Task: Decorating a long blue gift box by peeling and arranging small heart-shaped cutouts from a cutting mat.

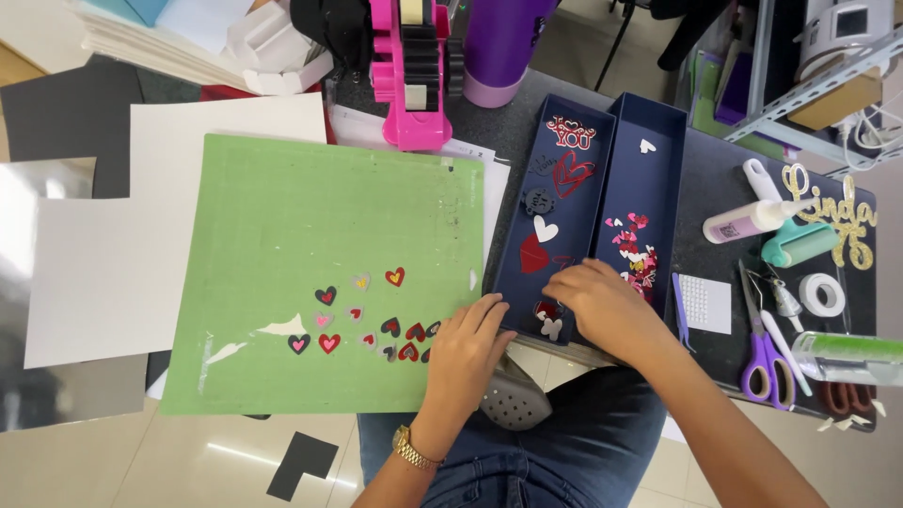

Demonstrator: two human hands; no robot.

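Big green cutting mat fills the desk, and everything sits off it. Just beside its right edge, two navy trays lie side by side. The left hand rests at the mat's lower right corner, fingers curled loosely, gripping nothing I can see. The right hand, right of the mat, dips into the trays; fingertips hidden, can't tell its grip. Tiny paper hearts dot the mat's lower middle.

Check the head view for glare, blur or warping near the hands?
Head view: sharp around the left hand and right hand; soft even light, faint shadows under both; mild glare on the silver sheet and on the floor tiles; shelf rail near the corner slants, slight wide-angle warp.
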